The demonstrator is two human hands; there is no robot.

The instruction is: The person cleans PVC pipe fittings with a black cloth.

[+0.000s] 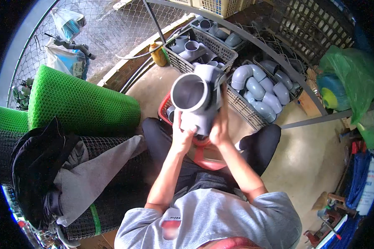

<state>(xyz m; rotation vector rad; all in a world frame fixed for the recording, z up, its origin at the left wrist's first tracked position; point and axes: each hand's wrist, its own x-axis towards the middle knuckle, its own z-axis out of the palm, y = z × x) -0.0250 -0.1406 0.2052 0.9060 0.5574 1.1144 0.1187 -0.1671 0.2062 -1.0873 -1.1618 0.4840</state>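
Both hands hold a large grey plastic pipe tee (201, 76) above my lap, its wide round mouth turned up and to the left. My left hand (182, 135) grips its lower left side, thumb on the grey surface. My right hand (221, 126) wraps its right side; part of those fingers is hidden and a little blurred. Below the tee, a red basket (164, 108) shows partly between my knees, with a grey fitting inside it. A crate of grey pipe elbows (262, 93) stands just beyond my right hand.
Further crates of grey fittings (191, 50) stand ahead by a wire fence (99, 25). A yellow bottle (158, 54) is beside them. Rolls of green mesh (83, 99) and black mesh (112, 174) lie left, with clothing (83, 178) on top. A metal bar (307, 120) crosses at right.
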